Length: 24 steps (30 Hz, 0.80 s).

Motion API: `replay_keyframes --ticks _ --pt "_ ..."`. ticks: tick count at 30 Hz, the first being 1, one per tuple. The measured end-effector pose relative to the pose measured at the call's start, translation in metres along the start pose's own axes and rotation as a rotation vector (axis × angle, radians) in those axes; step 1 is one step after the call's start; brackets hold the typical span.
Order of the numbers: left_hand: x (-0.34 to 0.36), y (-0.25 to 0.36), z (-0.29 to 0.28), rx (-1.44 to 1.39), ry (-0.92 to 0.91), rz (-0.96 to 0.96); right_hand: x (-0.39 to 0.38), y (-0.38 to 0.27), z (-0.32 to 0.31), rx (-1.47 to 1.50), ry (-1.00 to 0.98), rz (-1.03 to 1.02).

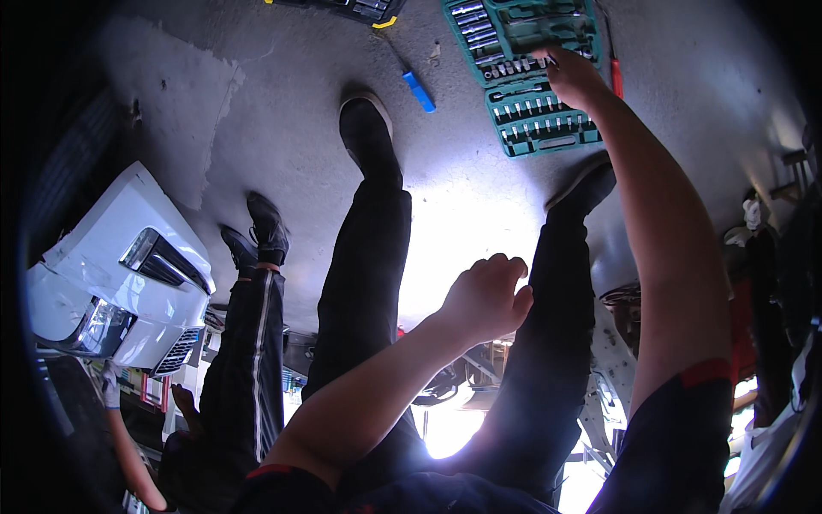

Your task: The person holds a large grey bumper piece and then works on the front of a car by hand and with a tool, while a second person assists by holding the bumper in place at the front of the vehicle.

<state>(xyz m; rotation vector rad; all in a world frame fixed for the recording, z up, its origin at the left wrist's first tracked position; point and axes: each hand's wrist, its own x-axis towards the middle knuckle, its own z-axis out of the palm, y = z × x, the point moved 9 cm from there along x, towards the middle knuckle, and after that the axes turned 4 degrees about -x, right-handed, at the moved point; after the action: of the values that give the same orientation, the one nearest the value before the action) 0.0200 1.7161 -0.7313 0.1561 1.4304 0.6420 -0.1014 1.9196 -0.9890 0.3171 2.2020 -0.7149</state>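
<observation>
Reaching arm, head view: the right hand [572, 79] is stretched far forward over the green tool case, its fingertips at the row of small sockets; the fingers are bent, and I cannot tell whether they pinch a piece or only touch it.
Hovering hand: the left hand [488, 298] hangs in the air nearer the body, well apart from the right one, palm turned down, fingers loosely curled and thumb held off them, with nothing seen in its grasp.
Green case: the tool case [524, 38] lies open on the floor [282, 68] under and around the right hand's fingers; silver sockets [473, 26] line its side left of that hand, and short bits [533, 127] stand in rows on the near side.
Loose tools: a red-handled tool [616, 79] lies just right of the right hand; a blue-handled one [419, 92] lies to its left, ahead of the left hand.
Dark case: a black case with yellow corners [368, 8] sits farther forward than both hands.
White bumper: a car bumper [103, 223] stands well left of the left hand.
Co-worker: a gloved hand [110, 384] shows just below the bumper.
</observation>
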Motion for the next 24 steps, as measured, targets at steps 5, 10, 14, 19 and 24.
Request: replay_keyframes --ticks 5,10,14,19,24 --pt "-0.002 -0.002 -0.005 -0.017 -0.004 -0.022 0.002 -0.022 0.002 -0.062 -0.101 0.008" --pt "0.001 0.0 -0.007 -0.039 0.007 -0.008 0.006 -0.017 0.011 -0.224 -0.031 -0.015" --pt "-0.002 -0.001 -0.006 -0.027 0.013 -0.003 0.003 -0.029 0.006 -0.28 0.018 -0.038" --pt "0.0 -0.002 -0.007 -0.038 0.015 -0.017 0.007 -0.037 0.002 -0.263 0.043 -0.085" --pt "0.002 -0.002 -0.006 -0.046 0.02 -0.021 0.01 -0.038 0.004 -0.282 0.125 -0.121"
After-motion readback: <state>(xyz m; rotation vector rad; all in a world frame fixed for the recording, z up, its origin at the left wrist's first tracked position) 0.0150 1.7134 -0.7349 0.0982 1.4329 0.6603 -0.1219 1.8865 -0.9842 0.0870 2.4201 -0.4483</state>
